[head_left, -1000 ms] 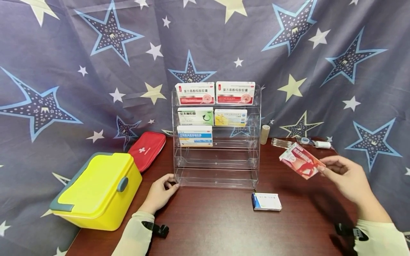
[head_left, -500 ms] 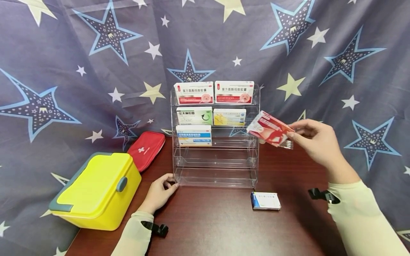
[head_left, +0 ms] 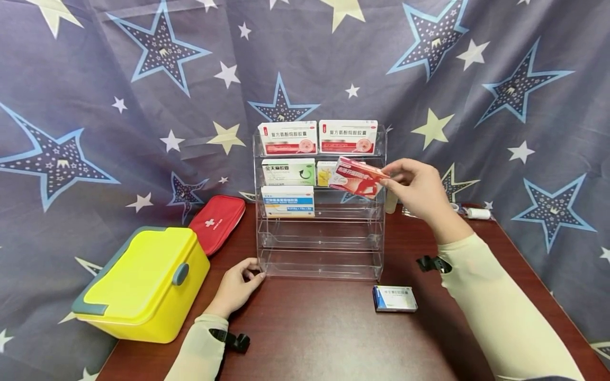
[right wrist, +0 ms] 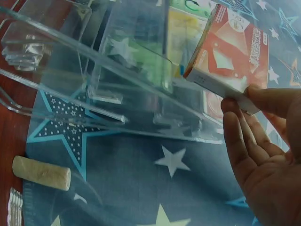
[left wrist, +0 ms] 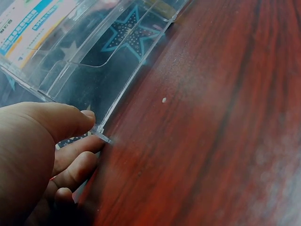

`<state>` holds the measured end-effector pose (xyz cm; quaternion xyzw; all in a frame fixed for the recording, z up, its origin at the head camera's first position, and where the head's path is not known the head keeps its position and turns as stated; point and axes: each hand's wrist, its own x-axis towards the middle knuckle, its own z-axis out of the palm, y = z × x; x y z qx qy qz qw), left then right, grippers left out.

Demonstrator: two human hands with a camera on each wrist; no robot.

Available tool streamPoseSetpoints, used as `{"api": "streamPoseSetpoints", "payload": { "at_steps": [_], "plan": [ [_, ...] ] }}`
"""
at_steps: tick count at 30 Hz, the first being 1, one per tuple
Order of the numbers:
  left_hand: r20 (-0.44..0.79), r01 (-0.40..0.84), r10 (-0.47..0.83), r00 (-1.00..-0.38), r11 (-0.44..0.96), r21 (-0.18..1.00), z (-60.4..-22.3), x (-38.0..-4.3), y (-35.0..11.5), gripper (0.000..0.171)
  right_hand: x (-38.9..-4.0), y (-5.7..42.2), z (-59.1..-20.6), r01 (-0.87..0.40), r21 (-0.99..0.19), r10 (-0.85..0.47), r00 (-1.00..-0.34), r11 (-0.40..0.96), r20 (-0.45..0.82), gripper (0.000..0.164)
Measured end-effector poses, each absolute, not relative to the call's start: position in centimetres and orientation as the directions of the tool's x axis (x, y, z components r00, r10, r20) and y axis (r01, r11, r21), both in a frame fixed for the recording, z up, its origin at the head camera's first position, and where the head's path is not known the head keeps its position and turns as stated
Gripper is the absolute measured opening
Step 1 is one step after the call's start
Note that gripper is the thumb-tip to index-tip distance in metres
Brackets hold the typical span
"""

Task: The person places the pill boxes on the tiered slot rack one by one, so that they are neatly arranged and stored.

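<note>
My right hand (head_left: 419,188) pinches one end of a red-and-white medicine box (head_left: 356,178) between thumb and fingers. The box is tilted, in front of the right part of the clear acrylic rack (head_left: 321,272), and partly covers a yellow-and-white box (head_left: 325,173) on the second tier. At the rack's lower left corner, my left hand (head_left: 236,287) holds the edge, thumb (left wrist: 75,120) on one side and fingers on the other. Two white-and-red boxes (head_left: 289,138) fill the top tier. A green-and-white box (head_left: 288,172) stands on the second, a blue-and-white box (head_left: 288,202) on the third.
A white-and-blue box (head_left: 395,299) lies on the table before the rack's right corner. Left stand a yellow lidded case (head_left: 143,286) and a red first-aid pouch (head_left: 217,225). Behind the rack's right side are a beige bandage roll (right wrist: 41,173) and small supplies (head_left: 476,213).
My right hand has carried the red-and-white box leftward from the table's right side, raising it to the rack's second tier. My left hand has stayed at the rack's corner.
</note>
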<state>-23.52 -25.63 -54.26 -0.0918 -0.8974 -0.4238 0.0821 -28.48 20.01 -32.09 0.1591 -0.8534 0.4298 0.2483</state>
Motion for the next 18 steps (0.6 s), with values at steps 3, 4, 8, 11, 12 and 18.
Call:
{"api": "streamPoseSetpoints", "payload": {
  "at_steps": [3,4,8,11,12,18],
  "plan": [
    [0.224,0.234,0.096,-0.97,0.625,0.744,-54.3,-23.5,-25.6,0.024,-29.1,19.0,-32.4,-0.502,-0.614,-0.091,-0.813,0.609,0.575,0.013],
    [0.224,0.235,0.097,-0.97,0.624,0.745,-54.3,-23.5,-25.6,0.025,-29.2,18.7,-32.5,-0.511,-0.602,-0.104,-0.808,0.613,0.58,0.014],
    [0.241,0.25,0.1,-0.965,0.623,0.742,-54.3,-23.6,-25.6,0.025,-29.3,17.8,-33.1,-0.526,-0.524,-0.16,-0.791,0.669,0.59,0.014],
    [0.255,0.262,0.101,-0.962,0.616,0.743,-54.4,-23.6,-25.6,0.024,-29.3,17.3,-33.5,-0.525,-0.459,-0.206,-0.788,0.716,0.58,0.013],
    [0.258,0.265,0.102,-0.961,0.615,0.743,-54.4,-23.6,-25.6,0.023,-29.3,17.1,-33.6,-0.524,-0.443,-0.219,-0.789,0.728,0.574,0.013],
    [0.257,0.266,0.104,-0.961,0.613,0.744,-54.5,-23.5,-25.7,0.024,-29.2,16.3,-33.9,-0.51,-0.391,-0.251,-0.798,0.766,0.548,0.012]
  ]
}}
